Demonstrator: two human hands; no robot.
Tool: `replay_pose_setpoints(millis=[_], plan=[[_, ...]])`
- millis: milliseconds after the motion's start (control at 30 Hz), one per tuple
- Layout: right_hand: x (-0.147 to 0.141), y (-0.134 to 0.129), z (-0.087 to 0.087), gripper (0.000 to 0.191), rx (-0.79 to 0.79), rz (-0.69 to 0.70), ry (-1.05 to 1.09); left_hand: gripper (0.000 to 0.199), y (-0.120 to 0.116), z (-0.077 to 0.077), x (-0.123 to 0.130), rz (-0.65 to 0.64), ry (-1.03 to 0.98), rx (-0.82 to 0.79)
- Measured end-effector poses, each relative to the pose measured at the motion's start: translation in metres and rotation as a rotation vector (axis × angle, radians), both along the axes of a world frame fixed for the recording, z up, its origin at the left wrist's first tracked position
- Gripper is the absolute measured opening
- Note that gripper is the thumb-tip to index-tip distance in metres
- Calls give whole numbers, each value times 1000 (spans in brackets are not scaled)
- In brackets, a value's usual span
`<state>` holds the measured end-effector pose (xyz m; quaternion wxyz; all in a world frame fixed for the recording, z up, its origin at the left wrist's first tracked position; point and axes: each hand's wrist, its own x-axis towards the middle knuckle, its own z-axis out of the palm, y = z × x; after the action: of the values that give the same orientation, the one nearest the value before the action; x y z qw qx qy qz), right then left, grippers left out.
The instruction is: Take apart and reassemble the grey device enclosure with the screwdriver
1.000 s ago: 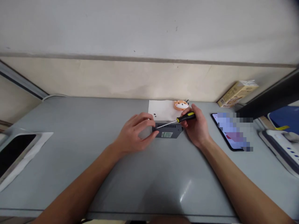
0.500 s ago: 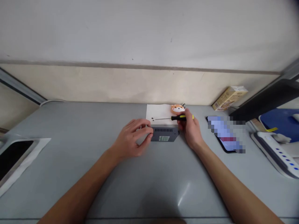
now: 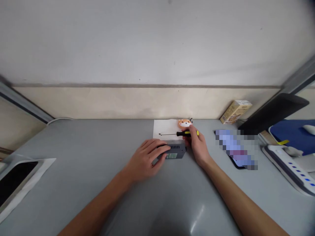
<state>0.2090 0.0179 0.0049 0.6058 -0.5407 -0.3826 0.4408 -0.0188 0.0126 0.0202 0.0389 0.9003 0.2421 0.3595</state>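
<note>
My left hand (image 3: 147,159) is closed round the left end of a small dark grey metal box (image 3: 180,151), fingers over its top. The box has a row of vent slots and a pale green label; its left end is hidden by the fingers. In my right hand (image 3: 198,147) is a screwdriver (image 3: 182,133) with a black and yellow handle, its thin shaft pointing left. That hand's lower fingers are at the right end of the box. Just by the screwdriver's tip, small dark bits, perhaps screws, lie on a white sheet of paper (image 3: 167,126).
An orange and white animal-faced case (image 3: 185,123) rests on the paper's right part. Rightward are a phone (image 3: 233,149), a carton (image 3: 235,112), a black screen-like panel (image 3: 273,113) and a power strip (image 3: 287,167). A dark-screened device (image 3: 17,180) lies far left.
My left hand has slid right over the box, covering more of the vents and label. The view has tilted up slightly. My right hand still holds the screwdriver in much the same pose.
</note>
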Motion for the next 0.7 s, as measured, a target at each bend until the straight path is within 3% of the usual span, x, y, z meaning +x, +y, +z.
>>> replay_pose_setpoints(millis=[333, 533, 700], plan=[[27, 10, 13, 32, 34, -173, 553, 32, -1, 5, 1, 42, -23, 28], [40, 9, 15, 35, 35, -146, 468, 25, -10, 7, 21, 136, -20, -4], [41, 10, 13, 40, 7, -116, 415, 22, -14, 0, 36, 179, -1, 90]])
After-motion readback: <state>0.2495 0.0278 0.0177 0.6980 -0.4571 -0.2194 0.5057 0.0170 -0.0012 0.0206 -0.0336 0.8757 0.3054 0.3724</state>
